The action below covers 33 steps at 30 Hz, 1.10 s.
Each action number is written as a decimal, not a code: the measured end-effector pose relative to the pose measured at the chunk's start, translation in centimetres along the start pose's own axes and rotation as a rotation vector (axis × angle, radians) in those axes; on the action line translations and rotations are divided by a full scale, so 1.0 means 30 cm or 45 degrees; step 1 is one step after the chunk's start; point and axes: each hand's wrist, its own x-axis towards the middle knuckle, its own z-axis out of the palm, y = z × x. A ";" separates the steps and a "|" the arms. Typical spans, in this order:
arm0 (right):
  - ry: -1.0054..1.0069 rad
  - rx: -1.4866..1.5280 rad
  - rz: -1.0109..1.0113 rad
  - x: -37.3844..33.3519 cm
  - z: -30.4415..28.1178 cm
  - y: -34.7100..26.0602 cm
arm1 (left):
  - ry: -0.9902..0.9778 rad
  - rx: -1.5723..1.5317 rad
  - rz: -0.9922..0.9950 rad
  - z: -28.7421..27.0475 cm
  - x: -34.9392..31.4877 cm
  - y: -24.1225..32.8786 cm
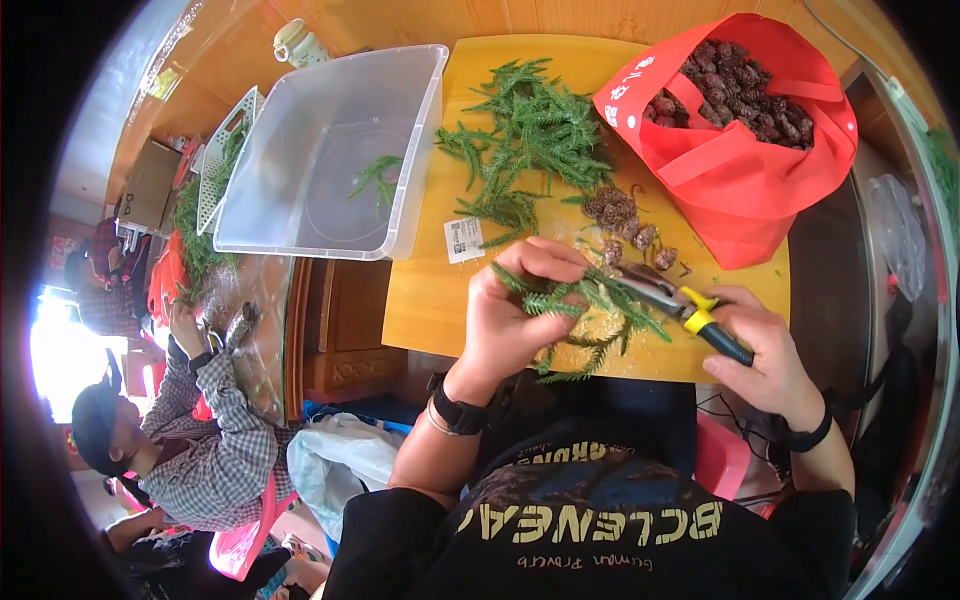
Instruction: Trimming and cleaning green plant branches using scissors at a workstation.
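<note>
- Head view: the left hand [515, 315] has its fingers curled tight round a sprig [585, 300] of stiff, needle-leaved green, thumb pressing it from the top; the sprig hangs over the near edge of the wooden board [430, 300].
- The right hand [765, 350] wraps closed round the yellow-and-black grips of a pair of pliers [680, 305]; the dull metal nose points left and meets the sprig's stem. Whether the nose is nipped shut on the stem cannot be told.
- The board is smooth, pale yellow wood with straight edges. On it lies a loose pile of the same feathery green sprigs [530, 130], and below that a small heap of rough brown cones [620, 215], just beside the hands.
- Bare board shows at its left near corner, by a small white label [463, 238]; the right side is crowded by the bag.
- A red cloth bag [740, 170] with soft folded walls sits on the board's far right, its mouth open and packed with dark knobbly cones [740, 90].
- A clear plastic bin [400, 190], rectangular with rounded corners, lies left of the board, touching its edge; inside is only one small green twig [375, 178].
- Farther left, a white slotted basket [225, 150] leans by more greenery, and another person in a checked shirt [215, 440] sits at the glass-topped table, well apart.
</note>
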 end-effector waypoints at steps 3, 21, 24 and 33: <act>0.180 -0.089 0.056 0.000 0.009 0.098 | 0.022 -0.110 -0.108 -0.021 -0.002 -0.004; 0.308 -0.483 -0.508 0.131 0.037 -0.094 | -0.416 -0.677 -0.415 0.059 -0.019 -0.022; 0.225 -0.485 -0.612 0.140 0.031 -0.089 | -0.475 -0.661 -0.429 0.069 -0.006 -0.007; 0.079 -0.040 -0.021 0.128 0.050 -0.075 | -0.407 0.566 0.428 0.095 0.012 0.048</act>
